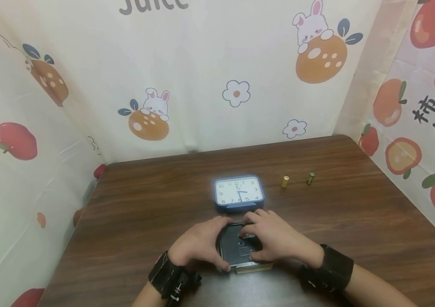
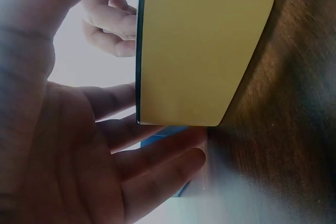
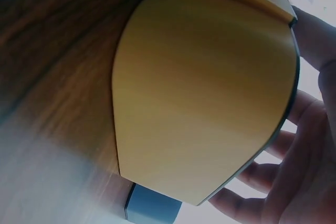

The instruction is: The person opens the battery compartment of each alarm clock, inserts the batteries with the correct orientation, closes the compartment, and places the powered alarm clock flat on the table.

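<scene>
A yellow alarm clock (image 2: 205,51) stands between the two hands with its black back (image 1: 234,247) facing up. My left hand (image 1: 201,241) grips its left side, thumb at the near corner and fingers round the far edge. From the right, my right hand (image 1: 275,236) holds the clock, its fingers bent over the back and the thumb on the near right part. Small details on the back lie partly under the right fingers. The yellow side (image 3: 205,93) fills much of the right wrist view. Just beyond is a blue alarm clock (image 1: 239,192), face up.
A yellow battery (image 1: 285,181) and a green battery (image 1: 310,178) stand on the wooden table (image 1: 156,196) right of the blue clock. A printed curtain (image 1: 202,64) encloses the back and sides of the table.
</scene>
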Tool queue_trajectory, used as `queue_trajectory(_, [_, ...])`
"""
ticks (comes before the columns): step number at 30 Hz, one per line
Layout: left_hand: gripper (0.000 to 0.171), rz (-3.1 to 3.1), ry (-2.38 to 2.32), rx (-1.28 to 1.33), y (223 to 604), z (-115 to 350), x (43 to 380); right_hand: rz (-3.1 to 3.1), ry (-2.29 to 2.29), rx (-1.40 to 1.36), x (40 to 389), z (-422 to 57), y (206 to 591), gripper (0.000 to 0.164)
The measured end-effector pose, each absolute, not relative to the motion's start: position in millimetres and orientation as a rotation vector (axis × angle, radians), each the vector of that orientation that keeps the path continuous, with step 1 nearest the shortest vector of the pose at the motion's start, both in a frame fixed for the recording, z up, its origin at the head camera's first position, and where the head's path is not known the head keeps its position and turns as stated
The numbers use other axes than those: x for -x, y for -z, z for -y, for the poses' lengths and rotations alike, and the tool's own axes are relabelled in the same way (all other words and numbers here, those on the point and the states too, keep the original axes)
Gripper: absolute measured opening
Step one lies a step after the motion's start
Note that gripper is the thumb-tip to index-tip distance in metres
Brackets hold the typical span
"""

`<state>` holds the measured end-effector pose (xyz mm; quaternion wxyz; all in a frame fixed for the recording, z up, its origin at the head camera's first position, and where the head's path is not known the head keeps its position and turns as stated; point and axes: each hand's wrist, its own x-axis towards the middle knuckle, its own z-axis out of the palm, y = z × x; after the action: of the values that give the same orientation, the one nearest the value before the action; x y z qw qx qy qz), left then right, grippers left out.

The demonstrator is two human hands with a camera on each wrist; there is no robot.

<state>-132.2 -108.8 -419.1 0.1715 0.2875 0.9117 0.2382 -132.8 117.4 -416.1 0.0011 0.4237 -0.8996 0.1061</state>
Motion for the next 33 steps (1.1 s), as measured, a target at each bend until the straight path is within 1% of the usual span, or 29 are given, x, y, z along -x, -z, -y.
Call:
queue_trajectory(11, [0.097,-2.614,-0.648,-0.800,422.4,108.8,132.5,2.801,-0.260,-1.373,133.7,-114.4,412.5,0.046])
queue_trajectory(33, [0.096,-2.580,-0.666,-0.783,421.4,109.6,134.5,2.736,-0.225,-1.414,136.2,-113.3,412.3,0.044])
